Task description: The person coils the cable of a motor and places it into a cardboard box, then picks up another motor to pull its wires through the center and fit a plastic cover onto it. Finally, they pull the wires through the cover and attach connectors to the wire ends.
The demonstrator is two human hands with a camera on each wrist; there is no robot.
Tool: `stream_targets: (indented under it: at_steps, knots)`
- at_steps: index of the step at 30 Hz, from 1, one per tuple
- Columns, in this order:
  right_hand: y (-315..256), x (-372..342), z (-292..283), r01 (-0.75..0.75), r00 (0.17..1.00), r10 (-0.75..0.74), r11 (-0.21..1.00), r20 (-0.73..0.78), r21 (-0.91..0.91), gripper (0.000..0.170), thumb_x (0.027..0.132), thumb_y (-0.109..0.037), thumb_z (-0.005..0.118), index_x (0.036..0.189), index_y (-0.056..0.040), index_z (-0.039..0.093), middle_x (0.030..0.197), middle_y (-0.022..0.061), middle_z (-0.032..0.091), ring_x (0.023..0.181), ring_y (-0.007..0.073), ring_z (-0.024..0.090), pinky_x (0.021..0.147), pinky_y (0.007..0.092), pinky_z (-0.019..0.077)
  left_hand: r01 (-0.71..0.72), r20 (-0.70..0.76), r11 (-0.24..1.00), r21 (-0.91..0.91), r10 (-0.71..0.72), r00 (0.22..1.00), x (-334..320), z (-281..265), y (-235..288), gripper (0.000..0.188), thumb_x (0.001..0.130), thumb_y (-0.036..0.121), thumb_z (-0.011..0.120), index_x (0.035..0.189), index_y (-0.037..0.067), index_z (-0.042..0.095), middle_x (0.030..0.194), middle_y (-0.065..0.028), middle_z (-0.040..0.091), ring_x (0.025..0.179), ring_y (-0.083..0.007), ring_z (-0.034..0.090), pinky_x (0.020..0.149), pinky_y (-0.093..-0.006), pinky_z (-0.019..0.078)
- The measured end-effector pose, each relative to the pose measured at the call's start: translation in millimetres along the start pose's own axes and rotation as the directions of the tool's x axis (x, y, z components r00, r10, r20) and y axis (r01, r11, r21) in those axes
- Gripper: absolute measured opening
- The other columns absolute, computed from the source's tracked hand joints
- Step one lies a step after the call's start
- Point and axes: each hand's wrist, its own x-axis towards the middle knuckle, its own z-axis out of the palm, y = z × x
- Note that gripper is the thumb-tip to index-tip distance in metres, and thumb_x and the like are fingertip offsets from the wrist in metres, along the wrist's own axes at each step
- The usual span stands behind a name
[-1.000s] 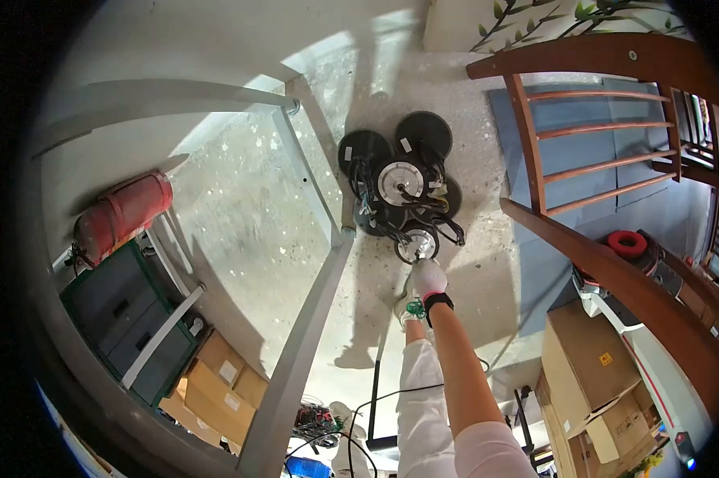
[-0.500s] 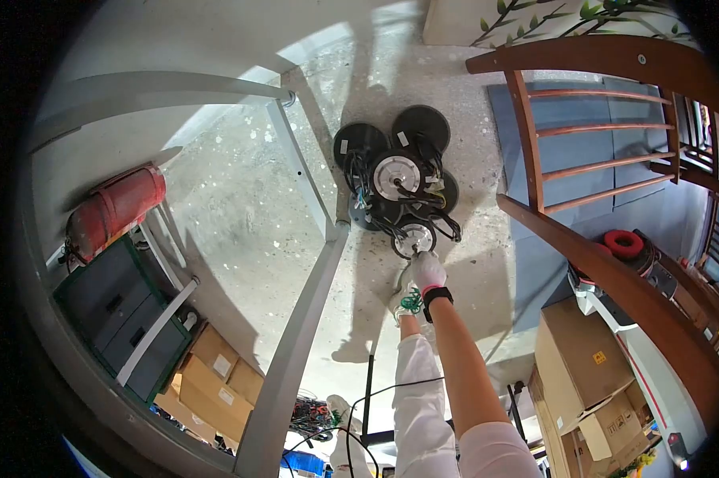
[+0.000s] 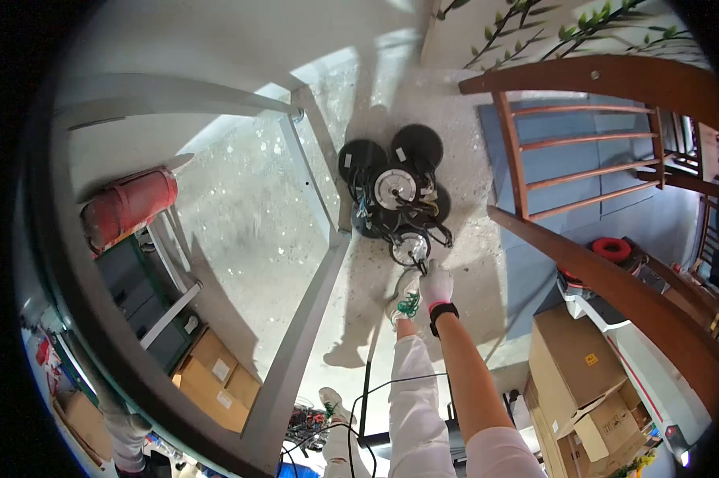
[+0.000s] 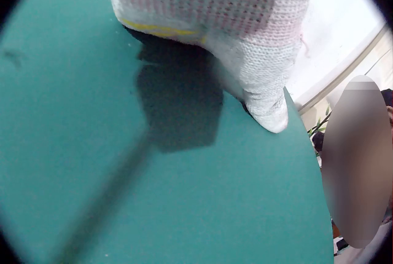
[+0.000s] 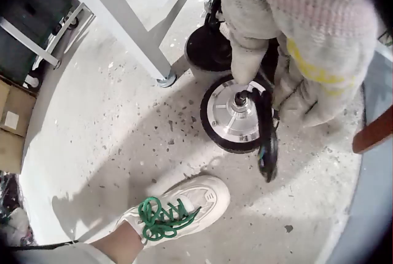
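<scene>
Wheel (image 5: 221, 110) sits hub-up at the near edge of the darker discs (image 3: 418, 146), leaving its axle reachable from above. The gloved right hand (image 5: 307, 36) grips the black cable (image 5: 266, 126) beside the hub, probably because it serves as a handle. The left hand (image 4: 209, 6) rests on a green surface (image 4: 258, 196), perhaps for balance; whether its fingers are curled cannot be told.

The right arm (image 3: 465, 366) stretches forward and down, bare from the sleeve to the wrist (image 3: 442, 314). At its end the gloved right hand (image 3: 436, 285) is bent in a grip, its fingers curled. The left hand (image 4: 215, 18), also gloved, rests palm down, one fingertip (image 4: 273, 119) extended and the rest partly hidden.
</scene>
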Motion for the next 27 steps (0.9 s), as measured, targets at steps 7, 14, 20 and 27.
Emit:
stream_targets:
  at_steps: [7, 14, 20, 27]
  knots:
    - [43, -56, -59, -0.071, 0.997, 0.071, 0.997, -0.024, 0.003, 0.035, 0.077, -0.025, 0.057, 0.108, -0.008, 0.056, 0.097, 0.0195, 0.062, 0.09, 0.0355, 0.059, 0.077, 0.0459, 0.0466, -0.224, -0.293, 0.96, 0.167, 0.265, 0.919, 22, 14, 10, 0.125, 0.059, 0.086, 0.042, 0.14, -0.003, 0.008, 0.145, -0.0244, 0.009, 0.136, -0.0361, 0.01, 0.109, -0.0485, 0.0069]
    - [98, -150, -91, -0.179, 0.958, 0.281, 0.444, 0.053, 0.878, 0.039, 0.082, -0.025, 0.056, 0.115, -0.0044, 0.056, 0.092, 0.0113, 0.064, 0.082, 0.0214, 0.059, 0.073, 0.0317, 0.0459, 0.022, -0.228, 0.996, 0.09, -0.001, 0.974, 16, -2, 57, 0.117, 0.05, 0.052, 0.074, 0.142, 0.01, 0.017, 0.146, -0.0212, 0.012, 0.136, -0.0391, 0.004, 0.107, -0.053, -0.0003]
    - [32, -261, -150, -0.116, 0.923, 0.239, 0.921, -0.302, 0.373, 0.05, 0.075, -0.018, 0.054, 0.122, -0.0025, 0.048, 0.094, 0.0214, 0.062, 0.087, 0.0305, 0.06, 0.078, 0.0356, 0.0457, 0.058, -0.379, 0.99, -0.126, -0.102, 0.92, -45, 21, 43, 0.105, 0.065, 0.059, 0.063, 0.141, 0.007, 0.015, 0.147, -0.0196, 0.01, 0.135, -0.0406, 0.002, 0.109, -0.0515, -0.0002]
    - [-52, -376, -149, 0.351, 0.846, 0.1, 0.636, -0.524, 0.687, 0.054, 0.08, -0.008, 0.051, 0.131, 0.0009, 0.037, 0.089, 0.0062, 0.056, 0.071, 0.0107, 0.051, 0.06, 0.0227, 0.044, 0.253, -0.36, 0.884, -0.394, -0.401, 0.842, -162, 80, -126, 0.097, 0.069, 0.054, 0.063, 0.14, 0.007, 0.017, 0.143, -0.021, 0.018, 0.134, -0.0406, 0.008, 0.109, -0.0501, 0.0039]
